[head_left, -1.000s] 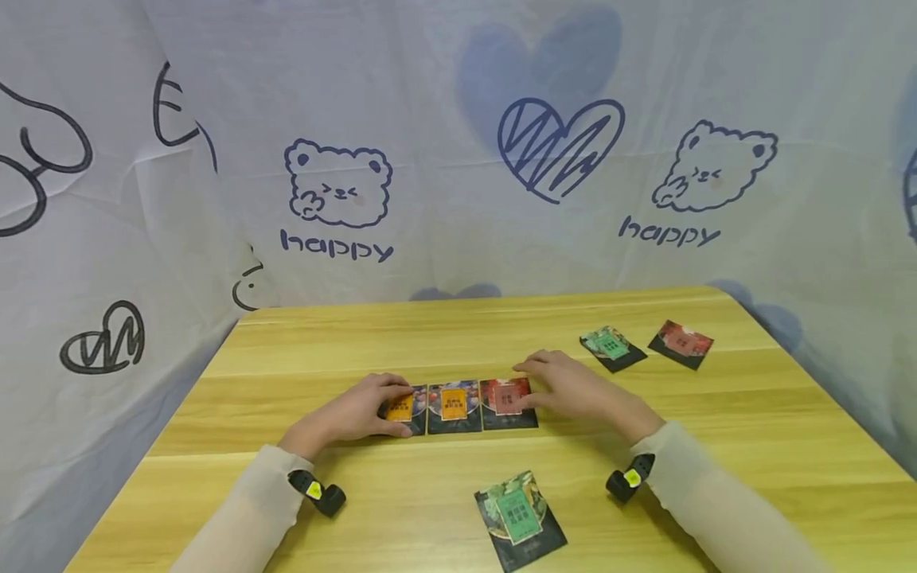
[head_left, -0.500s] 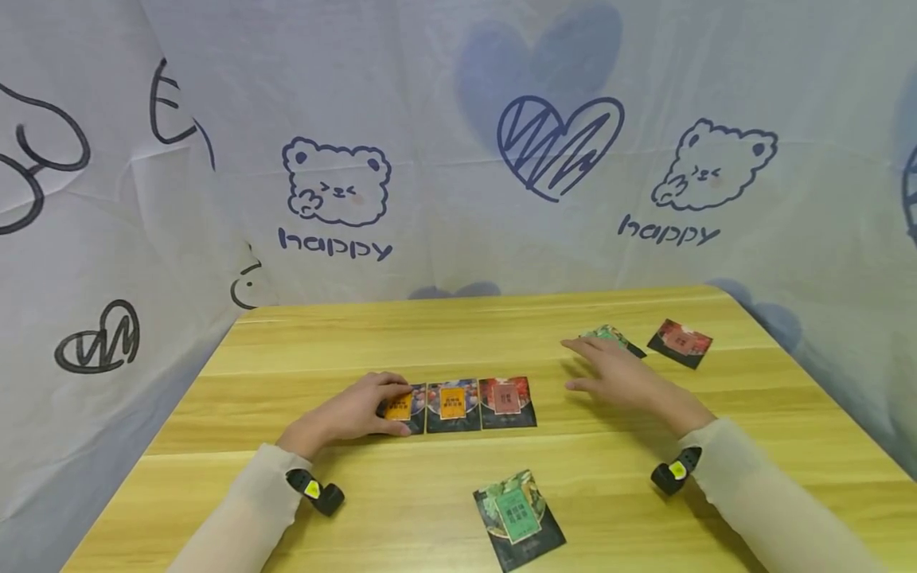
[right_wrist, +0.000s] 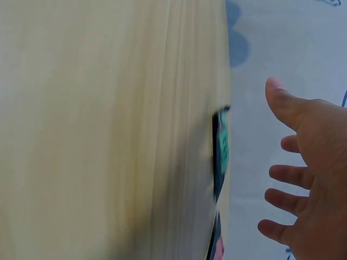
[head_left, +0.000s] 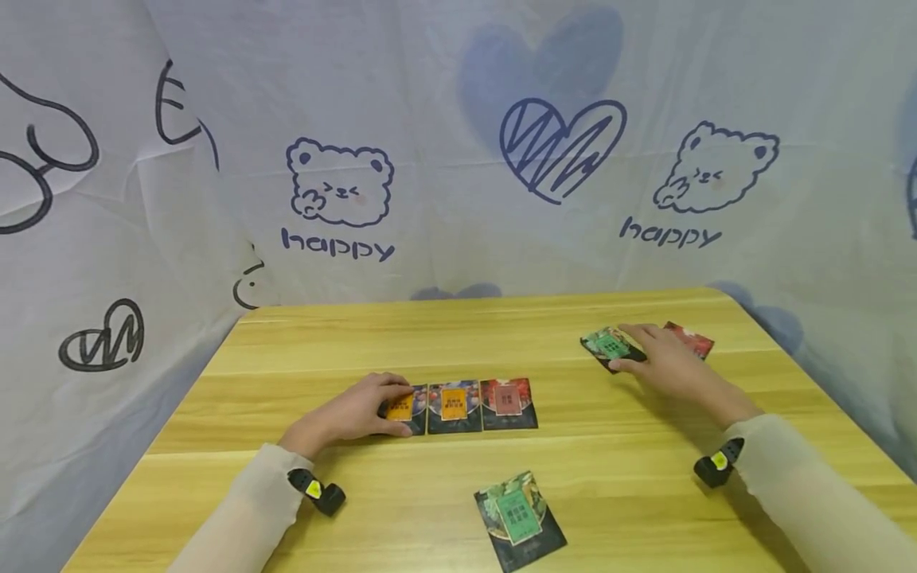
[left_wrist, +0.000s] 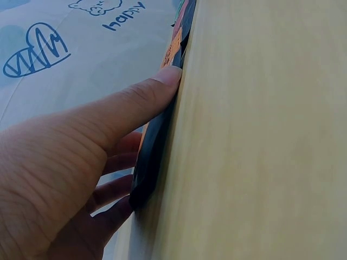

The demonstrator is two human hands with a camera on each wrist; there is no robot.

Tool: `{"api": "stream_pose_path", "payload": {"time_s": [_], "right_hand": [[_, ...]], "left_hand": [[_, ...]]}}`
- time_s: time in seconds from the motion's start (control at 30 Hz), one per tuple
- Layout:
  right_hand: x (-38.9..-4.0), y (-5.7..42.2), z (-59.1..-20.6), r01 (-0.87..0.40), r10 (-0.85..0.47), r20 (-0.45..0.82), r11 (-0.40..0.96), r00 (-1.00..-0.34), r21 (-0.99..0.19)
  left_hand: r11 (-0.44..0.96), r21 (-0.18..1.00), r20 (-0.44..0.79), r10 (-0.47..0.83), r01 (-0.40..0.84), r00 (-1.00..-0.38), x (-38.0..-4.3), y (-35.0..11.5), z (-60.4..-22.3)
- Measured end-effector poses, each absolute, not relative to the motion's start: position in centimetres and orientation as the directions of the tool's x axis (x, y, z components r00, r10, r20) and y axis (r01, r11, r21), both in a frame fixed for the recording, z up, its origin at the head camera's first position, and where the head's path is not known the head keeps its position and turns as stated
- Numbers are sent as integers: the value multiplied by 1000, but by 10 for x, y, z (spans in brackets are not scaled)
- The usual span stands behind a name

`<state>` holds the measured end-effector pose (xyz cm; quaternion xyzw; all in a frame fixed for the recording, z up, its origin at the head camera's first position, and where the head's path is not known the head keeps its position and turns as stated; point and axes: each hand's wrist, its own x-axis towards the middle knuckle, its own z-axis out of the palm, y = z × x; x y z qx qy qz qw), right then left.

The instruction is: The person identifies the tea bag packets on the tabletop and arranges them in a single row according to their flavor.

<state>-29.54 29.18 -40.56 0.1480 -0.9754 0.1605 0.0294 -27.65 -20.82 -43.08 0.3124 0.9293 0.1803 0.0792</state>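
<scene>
My left hand (head_left: 361,407) holds the leftmost flat sachet (head_left: 399,409), dark with an orange label, thumb at its near edge and fingers round its far and left sides. Beside it in a row lie a second orange-labelled sachet (head_left: 454,406) and a red-labelled one (head_left: 509,403). In the left wrist view the thumb rests at the edge of the held sachet (left_wrist: 152,149). My right hand (head_left: 669,362) hovers with fingers spread over the right edge of a green-labelled sachet (head_left: 609,346). In the right wrist view that hand (right_wrist: 320,168) is apart from the sachet (right_wrist: 222,143).
Another red-labelled sachet (head_left: 698,342) lies at the back right, partly hidden by my right hand. A larger-looking green-labelled sachet (head_left: 520,519) lies tilted near the front of the wooden table (head_left: 401,509). A printed white cloth (head_left: 444,183) hangs behind the table.
My right hand has left the red-labelled sachet in the row and moved right and back to the green-labelled sachet. The left hand and the row have stayed put.
</scene>
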Motion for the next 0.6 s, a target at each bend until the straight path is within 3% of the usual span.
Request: {"api": "stream_pose_path", "payload": {"time_s": [0.27, 0.6], "right_hand": [[-303, 317, -407, -225, -212, 74, 921, -974, -318], [-318, 347, -416, -246, -228, 93, 913, -969, -325]], "left_hand": [[743, 381, -40, 608, 551, -793, -275, -209, -430], [743, 375, -37, 610, 555, -791, -275, -208, -428]]}}
